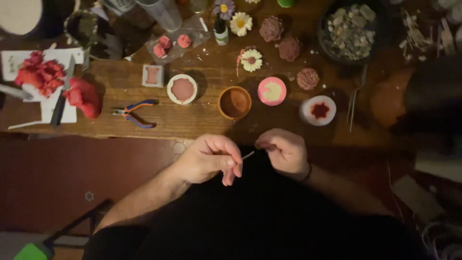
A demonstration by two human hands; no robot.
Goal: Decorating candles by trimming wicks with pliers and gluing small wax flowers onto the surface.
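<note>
Your left hand is closed around a thin pale stick, pinching it between thumb and fingers so its tip pokes out toward your other hand. Your right hand is curled loosely with the fingertips gathered just beside that tip; you cannot tell whether they actually touch it or hold anything. Both hands hover over your dark lap, just in front of the near edge of the wooden table.

On the table you have four small round dishes in a row: a white one with pinkish filling, a brown one with an orange-brown inside, a pink one with a pale yellow patch, and a white one with a dark red centre. A little square mould with pink filling sits to their left. Two white daisies lie behind the dishes, and three dusky pink rosettes sit near them. A dark bowl holds grey stones. One pair of pliers with blue and orange handles lies near the front edge, beside a heap of red petals on white paper. Tweezers lie to the right.
</note>
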